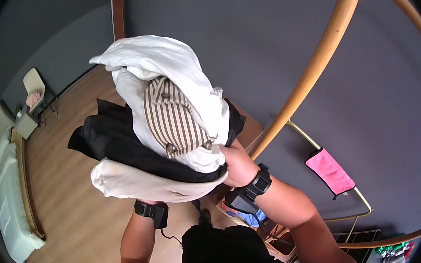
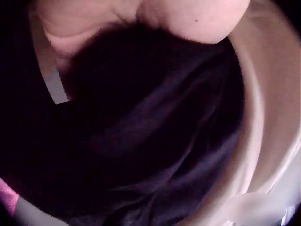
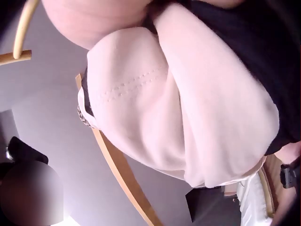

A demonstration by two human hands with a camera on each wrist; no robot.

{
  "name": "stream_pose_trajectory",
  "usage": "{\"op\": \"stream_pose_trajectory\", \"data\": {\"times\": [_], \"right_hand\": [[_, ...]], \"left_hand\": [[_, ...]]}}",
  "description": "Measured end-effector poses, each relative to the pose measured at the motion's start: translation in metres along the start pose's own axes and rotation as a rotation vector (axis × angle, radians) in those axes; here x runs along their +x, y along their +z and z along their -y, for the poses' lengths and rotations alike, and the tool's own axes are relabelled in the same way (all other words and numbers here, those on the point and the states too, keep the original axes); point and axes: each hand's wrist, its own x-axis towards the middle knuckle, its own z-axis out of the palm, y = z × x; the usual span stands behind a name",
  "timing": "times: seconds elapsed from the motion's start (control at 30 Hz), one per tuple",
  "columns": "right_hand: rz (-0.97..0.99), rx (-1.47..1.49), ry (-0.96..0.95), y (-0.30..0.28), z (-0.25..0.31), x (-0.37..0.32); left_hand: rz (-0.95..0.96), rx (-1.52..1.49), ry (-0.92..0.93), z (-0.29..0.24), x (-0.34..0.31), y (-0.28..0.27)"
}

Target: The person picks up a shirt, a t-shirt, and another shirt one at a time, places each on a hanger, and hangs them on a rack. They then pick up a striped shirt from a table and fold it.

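A bulky pile of clothes is held up in front of the body. White cloth (image 1: 166, 49) wraps over a brown-striped piece (image 1: 173, 120) with two round metallic bits at its lower edge. Below these lie a black garment (image 1: 119, 141) and a cream garment (image 1: 144, 182). My right hand (image 1: 239, 163) grips the pile's right side, its fingers buried in fabric; cream cloth bunches beside it in the right wrist view. My left hand (image 2: 193, 19) supports the pile from below, against dark cloth (image 2: 155, 136). Its fingers are hidden, so I cannot tell how they lie.
A curved wooden frame (image 1: 315, 53) arches close by on the right. Behind it, a pink cloth (image 1: 330, 170) hangs on a gold rail (image 1: 364, 200). A bed (image 1: 10, 199), nightstand (image 1: 26, 125) and chair (image 1: 34, 80) stand far left. Below right is an open box (image 1: 281, 247).
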Motion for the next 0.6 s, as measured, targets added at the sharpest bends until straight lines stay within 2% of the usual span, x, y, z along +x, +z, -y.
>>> {"op": "stream_pose_trajectory", "data": {"times": [0.23, 0.37, 0.43, 0.5, 0.53, 0.57, 0.6], "right_hand": [[-0.089, 0.004, -0.052, -0.003, 0.011, 0.007], [-0.214, 0.008, 0.075, -0.007, 0.034, 0.009], [-0.234, 0.093, 0.161, -0.018, 0.036, 0.012], [-0.257, 0.100, 0.182, -0.019, 0.041, 0.009], [-0.274, 0.151, 0.206, -0.020, 0.044, 0.008], [-0.293, 0.205, 0.233, -0.019, 0.047, 0.008], [-0.341, 0.147, 0.238, -0.018, 0.050, 0.008]], "left_hand": [[0.070, -0.019, 0.023, -0.014, 0.018, -0.003], [0.089, 0.013, -0.002, -0.011, 0.007, 0.001], [0.101, 0.039, -0.007, -0.009, 0.007, 0.025], [0.029, 0.033, -0.073, -0.011, -0.001, 0.063], [-0.072, 0.084, -0.117, -0.011, -0.009, 0.076], [-0.077, 0.085, -0.122, -0.008, -0.014, 0.075], [-0.084, 0.238, -0.214, -0.003, -0.021, 0.071]]}}
